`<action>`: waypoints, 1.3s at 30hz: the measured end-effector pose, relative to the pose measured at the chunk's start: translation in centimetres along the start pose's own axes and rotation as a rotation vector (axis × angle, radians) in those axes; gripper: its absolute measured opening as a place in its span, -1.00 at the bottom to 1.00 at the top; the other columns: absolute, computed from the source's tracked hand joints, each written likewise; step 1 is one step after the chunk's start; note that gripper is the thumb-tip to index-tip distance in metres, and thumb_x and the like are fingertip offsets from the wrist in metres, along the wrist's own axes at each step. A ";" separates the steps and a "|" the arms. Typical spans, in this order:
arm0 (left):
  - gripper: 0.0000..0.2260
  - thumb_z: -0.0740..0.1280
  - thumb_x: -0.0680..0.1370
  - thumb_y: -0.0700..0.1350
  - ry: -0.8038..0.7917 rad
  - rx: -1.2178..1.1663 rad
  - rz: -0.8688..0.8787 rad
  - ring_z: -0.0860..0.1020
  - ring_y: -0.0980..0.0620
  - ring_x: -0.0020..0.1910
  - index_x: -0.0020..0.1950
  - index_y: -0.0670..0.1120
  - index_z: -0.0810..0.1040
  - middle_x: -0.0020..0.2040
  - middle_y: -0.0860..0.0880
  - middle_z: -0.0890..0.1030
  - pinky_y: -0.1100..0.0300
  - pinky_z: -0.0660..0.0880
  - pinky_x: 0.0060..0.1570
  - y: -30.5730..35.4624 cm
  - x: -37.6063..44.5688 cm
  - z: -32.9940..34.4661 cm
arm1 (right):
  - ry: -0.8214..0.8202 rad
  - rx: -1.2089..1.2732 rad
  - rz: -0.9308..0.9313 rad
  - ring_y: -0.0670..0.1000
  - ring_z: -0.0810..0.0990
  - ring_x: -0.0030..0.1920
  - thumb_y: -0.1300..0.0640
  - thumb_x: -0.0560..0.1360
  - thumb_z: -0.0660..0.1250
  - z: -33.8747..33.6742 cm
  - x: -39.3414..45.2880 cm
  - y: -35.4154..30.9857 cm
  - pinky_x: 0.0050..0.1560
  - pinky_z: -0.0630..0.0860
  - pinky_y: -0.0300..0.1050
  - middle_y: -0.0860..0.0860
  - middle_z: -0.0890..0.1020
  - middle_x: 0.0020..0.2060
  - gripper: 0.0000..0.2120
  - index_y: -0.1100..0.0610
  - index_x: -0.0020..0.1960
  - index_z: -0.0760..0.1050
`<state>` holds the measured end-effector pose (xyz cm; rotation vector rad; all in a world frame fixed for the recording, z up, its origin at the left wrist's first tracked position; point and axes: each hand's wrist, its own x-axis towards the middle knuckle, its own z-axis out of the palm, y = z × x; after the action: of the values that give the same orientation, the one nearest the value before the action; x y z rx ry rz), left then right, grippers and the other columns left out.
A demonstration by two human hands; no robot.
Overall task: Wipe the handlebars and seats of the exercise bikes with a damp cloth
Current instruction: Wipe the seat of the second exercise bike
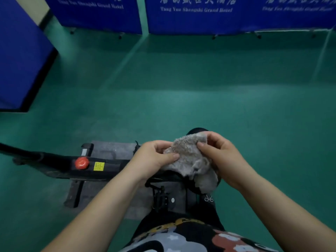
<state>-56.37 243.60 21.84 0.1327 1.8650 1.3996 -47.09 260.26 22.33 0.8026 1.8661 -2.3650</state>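
While a person stands over an exercise bike (101, 166) on a green floor (181, 97), both bare hands work a crumpled grey cloth (190, 157) held above the machine. The left hand (154, 157) pinches the cloth's near-left edge, thumb pressed on top and fingers curled under, so its grip is tight on the fabric. The right hand (218, 153) pinches the opposite edge between thumb and fingertips, its grip likewise closed on the cloth. Between the two hands the cloth is bunched, and a loose fold hangs down toward the bike below the right hand. Only part of a rounded black piece of the bike (196, 130) shows just beyond the cloth; whether it is the seat cannot be told. Left of the cloth, the bike's black frame carries a red knob (82, 163) with a yellow sticker (99, 166) just beside it. A black pedal (161, 198) sits under the left wrist. Beneath the bike lies a grey mat (109, 150). Well beyond the bike, blue padded panels (218, 15) with white lettering stand along the far edge of the floor, and another blue panel stands to the bike's left. Patterned clothing (190, 237) fills the nearest edge of the view.
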 end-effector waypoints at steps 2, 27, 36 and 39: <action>-0.79 0.48 0.42 -0.28 0.004 0.092 0.012 0.58 0.21 -0.21 0.00 -0.08 0.63 -0.16 0.07 0.69 0.37 0.50 -0.12 0.5 -0.2 0.0 | -0.124 -0.205 0.039 -0.03 0.62 -0.07 0.29 0.46 0.39 -2.2 0.5 -1.1 0.03 0.57 -0.09 0.03 0.66 -0.02 -0.77 0.05 0.07 0.59; -0.81 0.52 0.37 -0.17 0.785 0.545 0.362 0.51 0.11 -0.13 -0.16 0.02 0.55 -0.14 0.09 0.55 0.19 0.45 -0.12 2.8 -4.3 8.7 | -0.562 -0.292 0.299 0.07 0.68 -0.10 0.20 0.56 0.28 -6.4 2.7 -2.0 -0.07 0.63 0.02 0.12 0.68 -0.06 -0.91 0.14 0.03 0.53; -0.58 0.24 0.47 0.03 0.540 0.948 0.416 0.38 0.01 0.29 0.33 0.06 0.50 0.31 0.05 0.44 0.04 0.34 0.24 -2.9 -6.9 12.7 | -0.752 0.037 0.472 0.12 0.62 0.04 0.07 0.62 0.14 -6.4 2.9 -1.5 0.09 0.55 -0.01 0.27 0.59 0.13 -0.65 0.29 0.24 0.46; -0.66 0.24 0.52 0.10 0.723 0.736 0.335 0.36 0.13 0.27 0.27 0.09 0.52 0.25 0.15 0.45 0.10 0.33 0.26 -2.9 -6.3 11.9 | -0.666 -0.075 0.410 0.06 0.64 -0.09 0.40 0.53 0.23 -5.8 2.5 0.0 -0.02 0.59 -0.06 0.18 0.62 -0.02 -0.74 0.27 0.20 0.46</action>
<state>-43.46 248.40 21.68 0.3492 3.0247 0.9412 -47.03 266.28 20.45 0.2851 1.3505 -1.9539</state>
